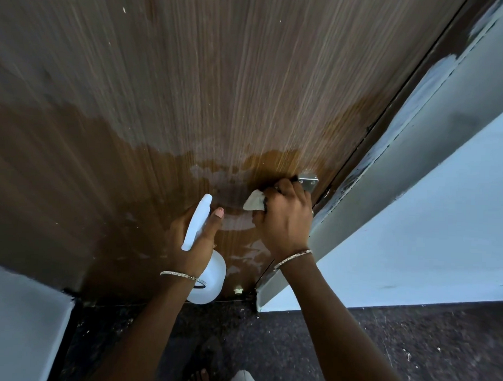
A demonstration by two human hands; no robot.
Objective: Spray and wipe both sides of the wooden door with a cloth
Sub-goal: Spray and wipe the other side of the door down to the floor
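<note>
The brown wooden door fills most of the view, with wet streaks and patches across its lower part. My right hand grips a pale cloth and presses it against the door, just below a metal latch plate near the door's right edge. My left hand holds a white spray bottle by its neck, nozzle up, close to the door and left of the cloth. Most of the cloth is hidden under my fingers.
The painted door frame and a light blue wall stand to the right. Another pale wall is at the lower left. Dark speckled floor lies below, with my bare foot on it. A small door stopper sits at the door's bottom.
</note>
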